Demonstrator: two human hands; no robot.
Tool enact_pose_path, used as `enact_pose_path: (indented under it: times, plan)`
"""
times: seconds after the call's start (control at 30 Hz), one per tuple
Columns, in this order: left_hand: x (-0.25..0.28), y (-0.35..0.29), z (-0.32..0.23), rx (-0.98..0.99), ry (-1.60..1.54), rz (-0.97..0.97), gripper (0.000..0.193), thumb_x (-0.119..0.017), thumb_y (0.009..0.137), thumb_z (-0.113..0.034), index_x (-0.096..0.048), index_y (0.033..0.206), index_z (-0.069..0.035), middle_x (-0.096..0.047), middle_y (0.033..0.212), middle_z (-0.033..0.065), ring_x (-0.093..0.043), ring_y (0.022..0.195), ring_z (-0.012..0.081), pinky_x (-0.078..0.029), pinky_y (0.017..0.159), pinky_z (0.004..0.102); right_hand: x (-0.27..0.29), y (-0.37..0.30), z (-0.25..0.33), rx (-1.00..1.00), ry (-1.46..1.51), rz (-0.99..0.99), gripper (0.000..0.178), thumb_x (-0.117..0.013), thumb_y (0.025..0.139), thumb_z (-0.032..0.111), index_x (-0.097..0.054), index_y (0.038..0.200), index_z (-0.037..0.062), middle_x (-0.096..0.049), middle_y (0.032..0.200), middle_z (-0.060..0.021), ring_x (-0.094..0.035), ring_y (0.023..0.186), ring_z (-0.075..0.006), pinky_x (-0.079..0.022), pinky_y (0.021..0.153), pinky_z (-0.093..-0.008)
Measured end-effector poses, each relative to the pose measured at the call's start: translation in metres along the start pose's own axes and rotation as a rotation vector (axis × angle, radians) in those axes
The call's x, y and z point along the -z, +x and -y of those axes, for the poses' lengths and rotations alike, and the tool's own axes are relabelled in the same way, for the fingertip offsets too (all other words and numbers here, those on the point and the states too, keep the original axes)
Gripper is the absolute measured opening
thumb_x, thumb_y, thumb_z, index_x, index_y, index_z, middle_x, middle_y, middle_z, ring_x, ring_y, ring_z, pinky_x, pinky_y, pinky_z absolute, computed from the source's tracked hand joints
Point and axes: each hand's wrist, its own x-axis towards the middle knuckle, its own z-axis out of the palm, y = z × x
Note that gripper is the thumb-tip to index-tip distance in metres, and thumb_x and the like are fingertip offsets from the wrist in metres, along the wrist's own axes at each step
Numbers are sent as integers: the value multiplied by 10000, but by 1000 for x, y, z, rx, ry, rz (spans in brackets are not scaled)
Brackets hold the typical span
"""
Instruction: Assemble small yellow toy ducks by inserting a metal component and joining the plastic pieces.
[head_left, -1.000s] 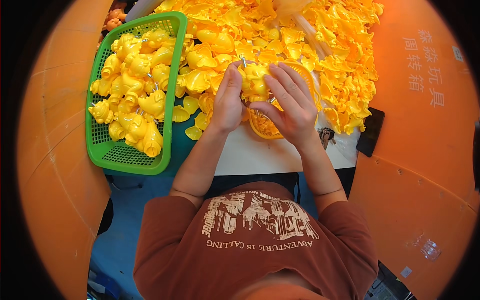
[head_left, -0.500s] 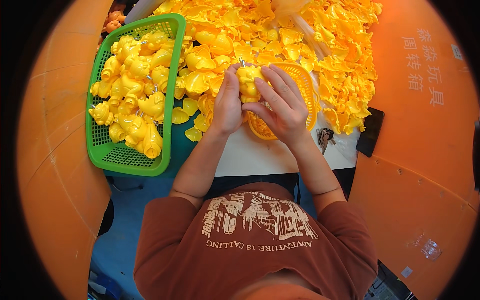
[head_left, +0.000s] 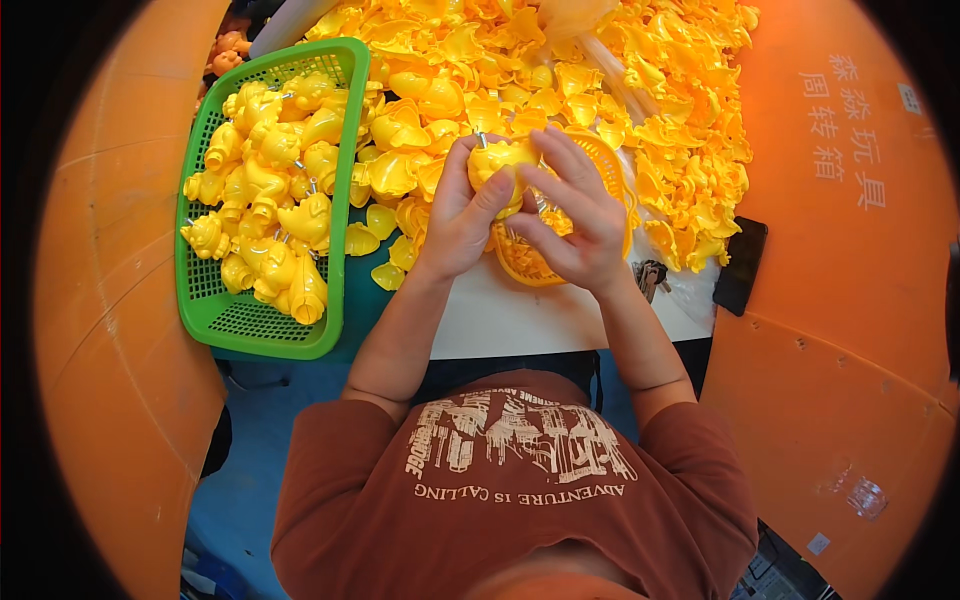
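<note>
My left hand is closed round a small glossy yellow plastic toy figure, its thumb pressed on the near side. A silver metal pin sticks up from the figure's top. Close against the figure's right side is my right hand, fingers curved and apart, with nothing visible held in them. Whether its fingertips touch the figure I cannot tell. Below both hands stands a round yellow basket with small yellow and silvery pieces inside, partly hidden by the right hand.
On the left a green basket holds several yellow figures, some with metal pins. A heap of yellow plastic shell halves covers the table's back. Keys and a dark phone lie at the right. Orange panels flank both sides.
The figure has turned and tilted in my left hand, whose thumb now crosses its near side. My right hand has loosened from it and shifted slightly right, fingers spreading.
</note>
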Motion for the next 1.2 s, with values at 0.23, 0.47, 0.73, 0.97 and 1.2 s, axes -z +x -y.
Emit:
enact_pose_path:
  times: [0.23, 0.47, 0.73, 0.97, 1.2]
  plan:
    - [1, -4, 5, -28, 138, 107, 400, -611, 854, -130, -356, 1154, -60, -492, 1045, 56, -532, 870, 100, -478, 750, 236, 6, 15, -5, -717, 756, -35, 221, -530, 891, 73, -596, 1048, -68, -631, 1016, -118, -586, 936, -155, -462, 850, -282]
    - [-2, -4, 8, -75, 214, 114, 448, -637, 826, -75, -350, 1170, -64, -479, 1063, 51, -502, 949, 94, -455, 805, 229, 9, 16, 1, -716, 733, -52, 206, -540, 884, 72, -608, 1020, -66, -643, 957, -121, -604, 872, -149, -484, 798, -263]
    - [-6, -4, 7, -118, 233, 92, 472, -636, 822, -51, -333, 1183, -62, -484, 1059, 60, -519, 936, 99, -462, 802, 225, 1, 23, 19, -768, 442, -126, 194, -536, 874, 45, -618, 1002, -77, -654, 897, -99, -578, 786, -89, -477, 704, -211]
    - [-6, -4, 8, -111, 208, 86, 465, -635, 820, -43, -337, 1176, -57, -499, 1020, 51, -532, 893, 89, -472, 771, 223, 1, 22, 16, -776, 487, -152, 197, -538, 873, 42, -616, 1008, -77, -654, 898, -100, -584, 791, -93, -478, 714, -211]
    - [-1, -4, 9, -158, 281, 114, 428, -633, 814, -29, -380, 1158, -47, -481, 1062, 51, -511, 937, 98, -447, 810, 232, 7, 18, -5, -789, 874, -90, 190, -572, 855, 25, -613, 1015, -71, -640, 961, -144, -615, 860, -173, -503, 778, -262]
